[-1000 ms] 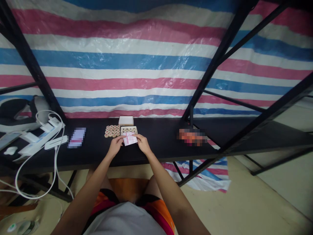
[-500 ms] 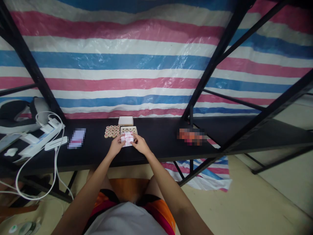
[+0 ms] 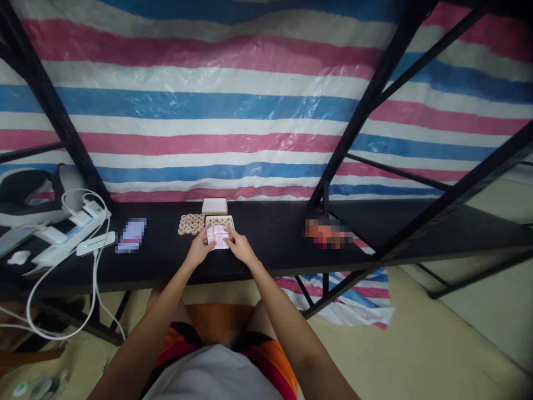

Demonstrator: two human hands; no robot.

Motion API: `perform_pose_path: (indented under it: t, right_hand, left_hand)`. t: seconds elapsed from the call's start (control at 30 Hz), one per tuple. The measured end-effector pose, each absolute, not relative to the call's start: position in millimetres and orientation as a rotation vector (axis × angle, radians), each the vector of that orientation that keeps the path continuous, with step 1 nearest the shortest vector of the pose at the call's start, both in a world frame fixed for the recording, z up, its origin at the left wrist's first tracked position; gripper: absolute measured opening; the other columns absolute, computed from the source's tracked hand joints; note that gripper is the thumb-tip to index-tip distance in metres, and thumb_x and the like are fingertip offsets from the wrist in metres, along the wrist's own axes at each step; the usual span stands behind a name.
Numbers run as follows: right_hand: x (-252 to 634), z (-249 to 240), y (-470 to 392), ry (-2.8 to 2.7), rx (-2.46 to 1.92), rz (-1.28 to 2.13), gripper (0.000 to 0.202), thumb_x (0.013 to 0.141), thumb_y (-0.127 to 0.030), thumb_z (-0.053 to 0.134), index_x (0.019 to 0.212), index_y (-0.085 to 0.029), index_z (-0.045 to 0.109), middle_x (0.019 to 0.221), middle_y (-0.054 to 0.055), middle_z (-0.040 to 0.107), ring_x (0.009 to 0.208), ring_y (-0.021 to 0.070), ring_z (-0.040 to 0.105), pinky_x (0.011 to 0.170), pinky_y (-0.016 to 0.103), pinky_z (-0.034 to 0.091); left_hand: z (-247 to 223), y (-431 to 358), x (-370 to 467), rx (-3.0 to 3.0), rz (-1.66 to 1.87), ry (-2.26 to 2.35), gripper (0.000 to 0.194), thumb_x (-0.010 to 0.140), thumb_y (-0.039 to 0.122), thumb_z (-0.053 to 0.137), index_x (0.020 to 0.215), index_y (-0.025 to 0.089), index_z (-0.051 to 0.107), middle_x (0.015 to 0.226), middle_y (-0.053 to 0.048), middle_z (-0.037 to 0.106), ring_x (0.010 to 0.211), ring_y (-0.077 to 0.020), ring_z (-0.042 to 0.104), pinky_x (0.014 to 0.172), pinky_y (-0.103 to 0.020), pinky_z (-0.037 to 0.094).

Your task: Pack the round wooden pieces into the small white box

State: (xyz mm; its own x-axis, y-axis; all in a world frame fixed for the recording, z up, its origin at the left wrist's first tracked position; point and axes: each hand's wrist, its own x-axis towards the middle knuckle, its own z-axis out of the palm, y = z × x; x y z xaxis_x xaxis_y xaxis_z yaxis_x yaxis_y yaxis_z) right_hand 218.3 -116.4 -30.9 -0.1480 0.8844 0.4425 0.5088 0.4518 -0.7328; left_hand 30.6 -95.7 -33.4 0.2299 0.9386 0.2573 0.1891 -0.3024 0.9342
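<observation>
A small folded sheet of paper (image 3: 218, 238), white with pink lines, is held over the black table near its front edge. My left hand (image 3: 200, 248) has its left side between closed fingers, thumb on top. On the opposite side my right hand (image 3: 239, 245) grips the sheet the same way. Just behind the paper sits an open white box (image 3: 230, 220) with round dark-marked xiangqi pieces (image 3: 220, 220) inside, its front part covered by the paper. Red-marked xiangqi pieces (image 3: 190, 224) lie in rows left of the box. Behind it rests a white box lid (image 3: 214, 206).
A blurred-out phone-like object (image 3: 131, 235) lies to the left, beside a white power strip (image 3: 70, 239) with looping cables. An orange item (image 3: 327, 232), also blurred out, is on the right. Black metal posts (image 3: 347, 139) frame the table (image 3: 266, 228); striped sheeting hangs behind.
The paper's top surface looks slightly different, with its fold shifted between my fingers. Both hands stay in nearly the same place.
</observation>
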Motion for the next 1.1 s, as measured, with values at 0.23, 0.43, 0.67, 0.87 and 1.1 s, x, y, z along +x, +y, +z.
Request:
perform_pose_path:
  t: [0.23, 0.43, 0.67, 0.87, 1.1]
  right_hand:
    - [218.0, -30.9, -115.7, -1.83, -1.193, 0.524, 0.038, 0.084, -0.031, 0.05, 0.121, -0.023, 0.056, 0.076, 0.0, 0.061, 0.069, 0.014, 0.055, 0.075, 0.025, 0.044]
    - [217.9, -31.5, -115.6, -1.833, -1.213, 0.529, 0.049, 0.079, -0.027, 0.058, 0.128, -0.026, 0.051, 0.085, 0.001, 0.062, 0.072, 0.0133, 0.056, 0.077, 0.027, 0.045]
    - [217.7, -28.0, -118.9, -1.878, -1.198, 0.553, 0.044, 0.083, -0.028, 0.053, 0.127, -0.024, 0.051, 0.073, -0.002, 0.059, 0.068, 0.0132, 0.055, 0.073, 0.024, 0.043]
    - [217.9, -30.0, -117.9, -1.9, -1.204, 0.552, 0.042, 0.084, -0.03, 0.053, 0.125, -0.022, 0.053, 0.068, -0.003, 0.057, 0.066, 0.0132, 0.053, 0.072, 0.023, 0.042]
    - [217.6, -29.4, -118.4, -1.89, -1.194, 0.558, 0.041, 0.084, -0.03, 0.053, 0.124, -0.021, 0.053, 0.067, -0.004, 0.055, 0.063, 0.0123, 0.051, 0.07, 0.022, 0.041]
  left_hand:
    - [-33.3, -94.5, 28.8, 1.694, 1.165, 1.068, 0.062, 0.075, 0.038, 0.059, 0.129, 0.011, 0.047, 0.082, -0.005, 0.063, 0.068, -0.013, 0.056, 0.067, -0.026, 0.047]
    - [-31.5, -96.7, 28.4, 1.863, 1.065, 1.135, 0.046, 0.077, 0.038, 0.054, 0.113, 0.012, 0.063, 0.063, 0.001, 0.053, 0.054, -0.0093, 0.042, 0.055, -0.022, 0.039]
    - [-30.4, -95.9, 28.2, 1.887, 1.018, 1.164, 0.051, 0.069, 0.036, 0.062, 0.112, 0.011, 0.065, 0.059, 0.003, 0.051, 0.052, -0.009, 0.04, 0.054, -0.021, 0.037]
    - [-34.6, -92.9, 26.8, 1.914, 1.055, 1.175, 0.042, 0.074, 0.042, 0.058, 0.1, 0.012, 0.07, 0.065, -0.002, 0.06, 0.055, -0.0114, 0.045, 0.057, -0.023, 0.038]
    - [-26.2, -99.2, 28.3, 1.968, 1.063, 1.246, 0.041, 0.08, 0.048, 0.051, 0.089, 0.013, 0.07, 0.061, 0.001, 0.057, 0.055, -0.0114, 0.046, 0.057, -0.023, 0.036]
